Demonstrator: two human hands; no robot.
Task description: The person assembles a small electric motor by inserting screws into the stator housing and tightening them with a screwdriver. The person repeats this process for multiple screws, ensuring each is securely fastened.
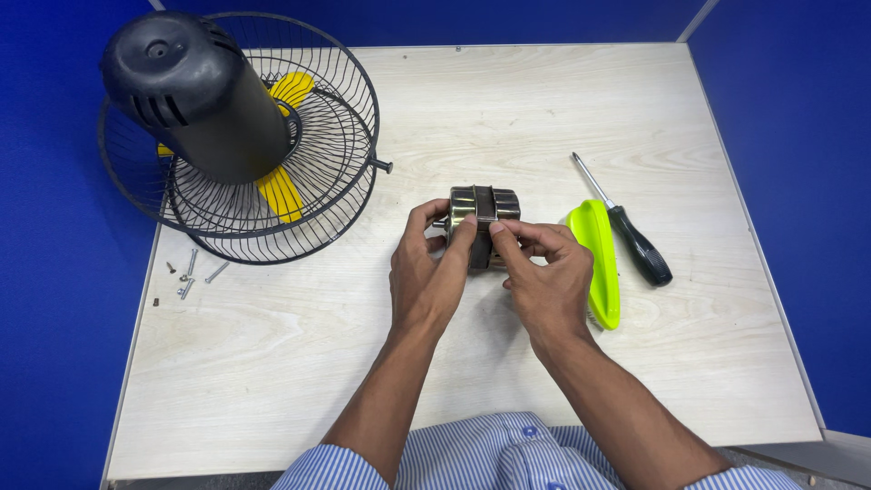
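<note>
A metal fan motor [484, 205] with a shiny ribbed casing rests on the pale wooden table [472, 109] at its middle. My left hand [426, 277] grips the motor's left side, fingers curled on its top. From the right, my right hand [543, 277] pinches the top middle of the motor with thumb and forefinger. The near half of the motor is hidden behind my fingers.
A black wire fan cage [272, 172] with yellow blades and a black motor cover [195, 91] sits at the far left. Several loose screws [189, 275] lie near the left edge. A yellow-green brush [599, 259] and a black-handled screwdriver [635, 240] lie right of my hands.
</note>
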